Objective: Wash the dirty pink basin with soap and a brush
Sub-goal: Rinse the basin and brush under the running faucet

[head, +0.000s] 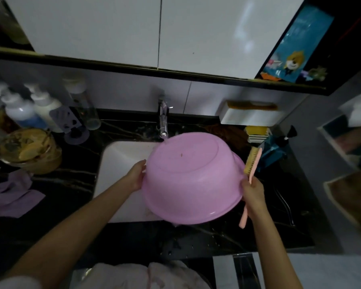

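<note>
The pink basin (193,178) is being held bottom-up and tilted over the white sink (121,163), its far edge sitting under the faucet (163,119), where water is running onto it. The left hand (136,176) is gripping the basin's left rim, fingers (141,164) curled round the edge. The right hand (253,193) is steadying the right side while its fingers are wrapping the pink handle of the brush (251,163), bristles pointing far. A purple cloth (10,195) is lying on the dark counter (67,184) at left.

Both forearms reach forward, left grip (136,174) curled on the basin (192,178) edge, right grip (253,192) clasping the brush (249,161).
</note>
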Demonstrator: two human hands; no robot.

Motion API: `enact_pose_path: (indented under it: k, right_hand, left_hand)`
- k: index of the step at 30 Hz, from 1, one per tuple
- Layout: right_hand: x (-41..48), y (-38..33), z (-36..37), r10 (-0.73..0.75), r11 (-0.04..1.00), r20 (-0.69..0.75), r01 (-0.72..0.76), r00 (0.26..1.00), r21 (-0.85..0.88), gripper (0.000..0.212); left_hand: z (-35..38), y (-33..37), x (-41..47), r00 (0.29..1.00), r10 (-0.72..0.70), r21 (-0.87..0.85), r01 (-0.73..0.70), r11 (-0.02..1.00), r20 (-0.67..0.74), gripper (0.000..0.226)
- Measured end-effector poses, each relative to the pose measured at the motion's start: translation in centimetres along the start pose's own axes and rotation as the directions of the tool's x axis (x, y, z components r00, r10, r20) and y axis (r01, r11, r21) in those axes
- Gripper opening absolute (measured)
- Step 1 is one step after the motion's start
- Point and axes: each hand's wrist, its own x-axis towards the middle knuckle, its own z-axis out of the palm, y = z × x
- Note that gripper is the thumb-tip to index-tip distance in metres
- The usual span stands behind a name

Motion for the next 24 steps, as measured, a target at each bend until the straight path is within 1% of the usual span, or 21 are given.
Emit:
enact_pose_path:
  k: [1, 3, 5, 7, 11, 13, 16, 19, 22, 24]
  right_hand:
    - [-0.5, 0.0, -0.3, -0.016, 1.000, -0.046, 0.017, 0.999, 0.015, 0.028]
    - [-1.5, 0.0, -0.6, -0.052, 0.997, -0.134, 0.059, 0.990, 0.053, 0.027]
    - [-2.4, 0.1, -0.9, -0.102, 0.991, -0.220, 0.117, 0.970, 0.057, 0.022]
    - [-2.9, 0.2, -1.2, -0.147, 0.985, -0.286, 0.167, 0.947, 0.045, 0.019]
    - [-4.2, -0.4, -1.4, -0.229, 0.970, -0.347, 0.243, 0.910, -0.002, 0.016]
    - [-5.0, -1.2, -1.2, -0.309, 0.949, -0.329, 0.310, 0.892, -0.052, 0.014]
    - [-5.8, -2.7, -1.0, -0.419, 0.908, -0.267, 0.402, 0.868, -0.117, 0.032]
    - [-5.8, -4.5, -1.3, -0.509, 0.852, -0.174, 0.466, 0.843, -0.239, 0.026]
    - [-5.4, -7.2, -2.1, -0.605, 0.756, -0.043, 0.556, 0.795, -0.346, 0.029]
    - [-5.0, -9.2, -2.6, -0.651, 0.689, 0.041, 0.612, 0.758, -0.388, 0.028]
  left_hand:
    - [0.4, -0.1, 1.4, 0.999, 0.021, 0.044, -0.022, 0.999, 0.034, 0.024]
    - [2.2, 0.3, 2.0, 0.991, 0.023, 0.093, -0.035, 0.995, 0.132, 0.031]
    - [4.7, 1.3, 0.2, 0.981, 0.025, 0.107, -0.046, 0.993, 0.192, 0.021]
    - [6.3, 1.6, -0.2, 0.974, 0.014, 0.092, -0.035, 0.995, 0.227, 0.018]
    - [7.2, 1.9, 0.9, 0.976, -0.011, 0.108, -0.013, 0.994, 0.216, 0.020]
    - [7.4, 2.0, 0.9, 0.977, -0.021, 0.099, 0.000, 0.995, 0.213, 0.029]
    - [7.0, 1.9, 0.6, 0.980, -0.026, 0.164, -0.008, 0.986, 0.199, 0.034]
    - [5.8, 2.1, 0.9, 0.982, -0.036, 0.256, -0.012, 0.967, 0.183, 0.025]
    - [4.7, 3.1, 0.7, 0.979, -0.056, 0.398, -0.027, 0.917, 0.195, 0.016]
    - [4.3, 4.1, -0.2, 0.973, -0.063, 0.486, -0.054, 0.872, 0.222, 0.015]
